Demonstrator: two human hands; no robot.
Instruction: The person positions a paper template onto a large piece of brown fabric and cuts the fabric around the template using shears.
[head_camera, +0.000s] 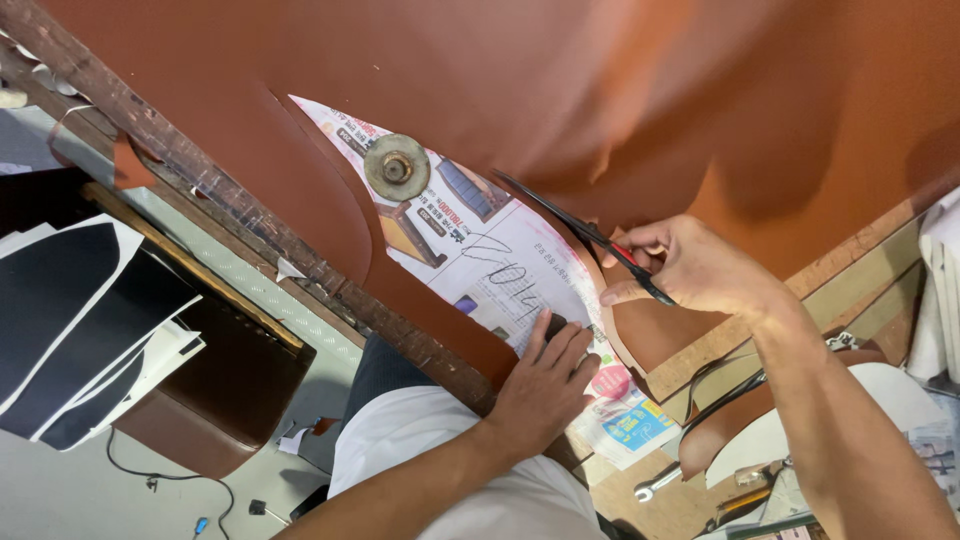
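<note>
Brown leather (620, 90) covers most of the surface (860, 270), draped from the top edge down past a dark, worn wooden bar (240, 205) that runs diagonally across the view. On the leather lies a paper pattern (500, 265) cut from printed newsprint, with a scrawl of pen marks near its middle. A round metal weight (397, 167) sits on the upper part of the pattern.

The right hand (700, 265) has its grip clamped on scissors (585, 235), fingers through the red-lined handles, the long dark blades pointing up and left along the pattern's edge, where the leather is already parted. The left hand (545, 385) presses flat on the lower end of the pattern, fingers spread, its fingertips on a small dark block (553, 324); its grip is apart, holding nothing.

Below the right forearm lie curved leather pieces (730, 420), white paper shapes and a spanner (655, 485). At far left, black-and-white cut patterns (80, 320) rest on a brown stool (220, 390) above the floor.
</note>
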